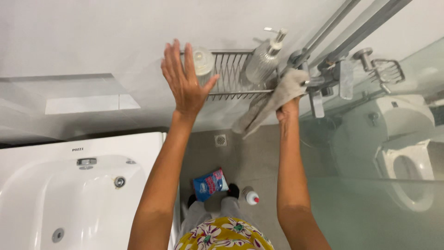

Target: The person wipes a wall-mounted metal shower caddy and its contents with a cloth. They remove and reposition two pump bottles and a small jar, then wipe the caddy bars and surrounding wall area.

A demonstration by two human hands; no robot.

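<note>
My left hand [185,81] is flat and spread against the white wall, just left of a wire shower rack [231,76]. My right hand [287,110] grips a grey cloth [273,102] and presses it against the chrome fitting [314,83] at the rack's right end. The cloth hangs down to the left below the rack. On the rack stand a clear jar with a round lid [202,60] and a clear pump bottle [264,58].
A white bathtub [69,194] lies at the lower left. A glass panel [370,153] on the right shows a white toilet [407,162] behind it. On the grey floor are a drain [220,140], a blue and pink pouch [209,184] and a small bottle with a red cap [250,196].
</note>
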